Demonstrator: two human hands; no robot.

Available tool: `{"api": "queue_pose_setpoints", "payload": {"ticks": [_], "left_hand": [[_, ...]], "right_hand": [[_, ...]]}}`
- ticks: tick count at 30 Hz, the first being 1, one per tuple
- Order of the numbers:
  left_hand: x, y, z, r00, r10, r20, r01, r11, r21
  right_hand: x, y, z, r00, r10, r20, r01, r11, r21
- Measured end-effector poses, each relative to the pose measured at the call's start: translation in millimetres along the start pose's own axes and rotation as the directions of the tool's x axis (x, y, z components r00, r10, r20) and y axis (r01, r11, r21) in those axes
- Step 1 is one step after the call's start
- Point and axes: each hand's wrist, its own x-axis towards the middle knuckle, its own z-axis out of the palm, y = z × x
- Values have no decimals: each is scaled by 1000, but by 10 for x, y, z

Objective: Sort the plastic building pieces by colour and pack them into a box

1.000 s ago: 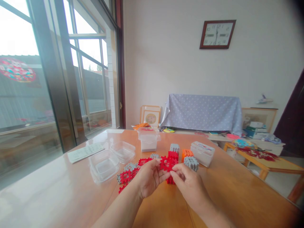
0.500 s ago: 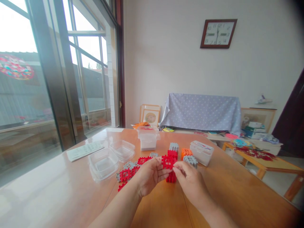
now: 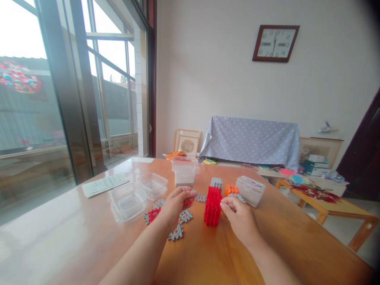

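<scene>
My left hand (image 3: 179, 201) is over the loose tiles with its fingers bent and pressed round a red lattice tile (image 3: 187, 204), most of which the hand hides. To its right stands a stack of red interlocking tiles (image 3: 212, 206). At the stack's right edge is my right hand (image 3: 237, 211), thumb and forefinger pinched; whether anything is between them is hidden. Around my left forearm lie another red tile (image 3: 154, 214) and several grey tiles (image 3: 185, 215). Behind the red stack are a grey stack (image 3: 216, 182) and an orange stack (image 3: 232, 190).
Two clear plastic boxes (image 3: 128, 202) and a printed sheet (image 3: 104, 185) lie on the left of the wooden table (image 3: 276, 237). A clear tub (image 3: 184, 174) stands at the back, and a lidded box (image 3: 251, 192) on the right.
The red tile held up between both hands now is no longer there; the red stack stands in full view. My left hand has moved left onto the loose tiles. My right hand stays near the stack.
</scene>
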Motion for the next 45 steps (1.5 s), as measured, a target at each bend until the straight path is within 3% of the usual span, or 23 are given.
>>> {"api": "queue_pose_setpoints", "payload": {"ticks": [4,9,15,22,27,32,38,45], "left_hand": [[-84,-10,117,997,-6,72,-7,984,177],[-156,2,228,996,-18,89,-7,961,275],[-159,-25,214,994,14,107,-41,967,252],[-125,-16,164,998,-24,59,9,971,240],[-68,-38,100,997,63,40,-70,971,230],[39,12,-68,992,107,-72,-83,958,274],[161,93,-315,939,212,-271,-75,894,441],[169,-22,-223,965,234,-122,-124,810,573]], "right_hand": [[3,18,5,1000,15,-5,-15,1000,-26],[9,22,4,1000,23,-1,-23,999,-39],[-2,0,-1,1000,9,-7,-9,999,-36],[6,3,-4,1000,2,13,-1,999,-40],[0,19,-13,999,13,40,-10,998,-63],[-3,26,-44,1000,-5,4,5,999,-52],[-7,69,-28,1000,-10,15,12,996,-93],[-20,45,-25,999,-18,35,22,994,-112]]}}
